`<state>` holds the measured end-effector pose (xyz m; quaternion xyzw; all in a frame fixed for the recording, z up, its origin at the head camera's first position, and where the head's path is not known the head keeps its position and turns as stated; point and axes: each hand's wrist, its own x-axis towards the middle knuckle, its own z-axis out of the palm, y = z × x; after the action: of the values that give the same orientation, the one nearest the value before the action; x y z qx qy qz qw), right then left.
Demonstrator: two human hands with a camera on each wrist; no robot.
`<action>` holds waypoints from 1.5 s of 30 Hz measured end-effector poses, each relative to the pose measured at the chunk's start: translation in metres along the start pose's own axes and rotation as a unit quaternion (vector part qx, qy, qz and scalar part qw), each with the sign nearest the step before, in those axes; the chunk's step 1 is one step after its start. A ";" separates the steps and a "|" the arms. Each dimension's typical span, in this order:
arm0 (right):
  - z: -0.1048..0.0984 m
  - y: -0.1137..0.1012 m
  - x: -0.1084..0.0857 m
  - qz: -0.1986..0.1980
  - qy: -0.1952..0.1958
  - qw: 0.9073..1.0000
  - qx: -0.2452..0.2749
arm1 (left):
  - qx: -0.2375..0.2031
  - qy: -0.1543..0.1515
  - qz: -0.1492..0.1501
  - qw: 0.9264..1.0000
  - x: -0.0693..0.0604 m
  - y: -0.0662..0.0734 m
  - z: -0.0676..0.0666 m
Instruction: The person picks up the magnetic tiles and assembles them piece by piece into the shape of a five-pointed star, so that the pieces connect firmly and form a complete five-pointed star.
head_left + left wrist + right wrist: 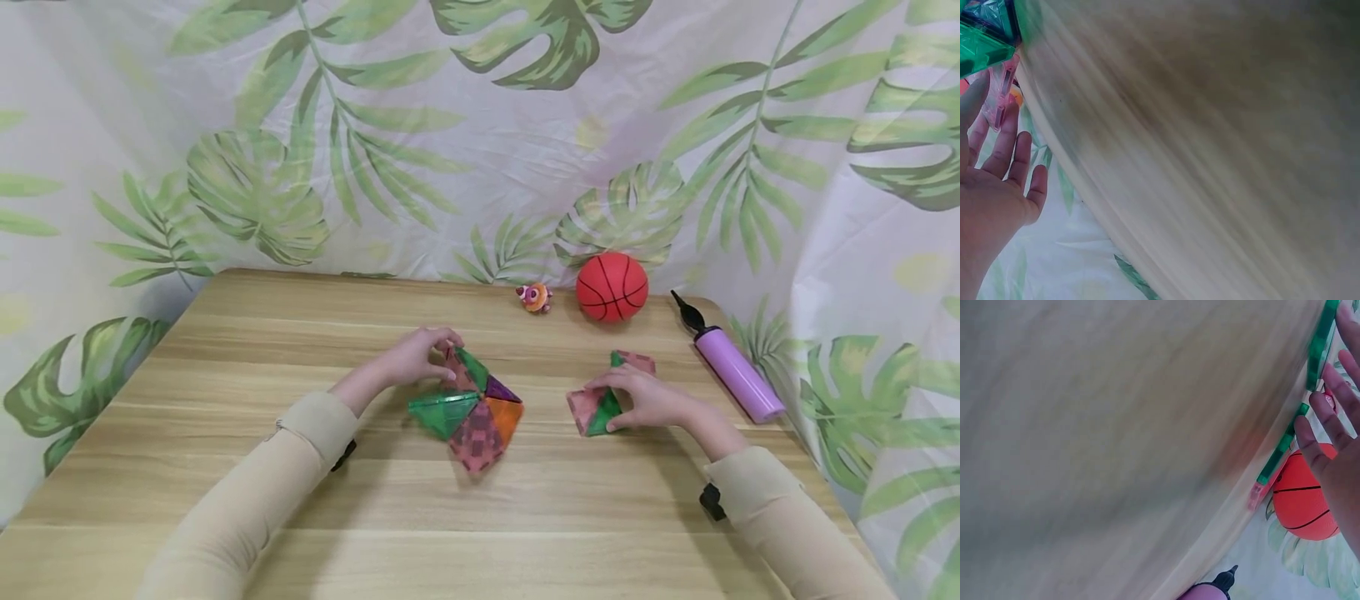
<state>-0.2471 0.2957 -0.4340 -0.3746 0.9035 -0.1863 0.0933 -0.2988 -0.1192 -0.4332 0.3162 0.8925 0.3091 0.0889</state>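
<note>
Near the middle of the table, a cluster of translucent magnetic tiles (480, 433) in pink, green, purple and orange is joined in a fan, partly raised. My left hand (415, 357) pinches its pink tile (1001, 94) between thumb and fingers; the left wrist view shows the other fingers loosely bent. To the right, my right hand (648, 396) grips a smaller group of pink and green magnetic tiles (581, 410), thumb at the near edge and fingers across the top. The right wrist view shows green tile edges (1283, 445) beside the fingertips. My palm hides part of this group.
A red toy basketball (612, 287) and a small figurine (535, 297) sit at the table's back edge. A purple hand pump (738, 375) with a black nozzle lies along the right edge. Behind the wooden table (225, 400) hangs a leaf-patterned cloth (510, 167).
</note>
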 end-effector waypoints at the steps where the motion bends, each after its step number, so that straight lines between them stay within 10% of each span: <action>1: 0.000 0.000 0.001 0.000 0.000 1.000 0.003 | 0.005 0.003 0.001 1.000 -0.001 0.000 0.000; 17: -0.001 -0.011 0.007 0.011 -0.007 1.000 0.005 | 0.060 0.042 -0.034 0.997 -0.024 0.002 -0.001; 29: 0.019 -0.035 0.008 0.144 0.031 0.988 -0.052 | 0.090 0.044 -0.007 0.995 -0.030 0.000 -0.005; 45: 0.016 -0.025 0.016 0.123 0.030 0.991 -0.040 | 0.071 0.052 -0.019 0.996 -0.036 0.001 -0.005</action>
<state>-0.2374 0.2640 -0.4395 -0.2583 0.9518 -0.1482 0.0734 -0.2717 -0.1435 -0.4303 0.2883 0.9213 0.2596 0.0257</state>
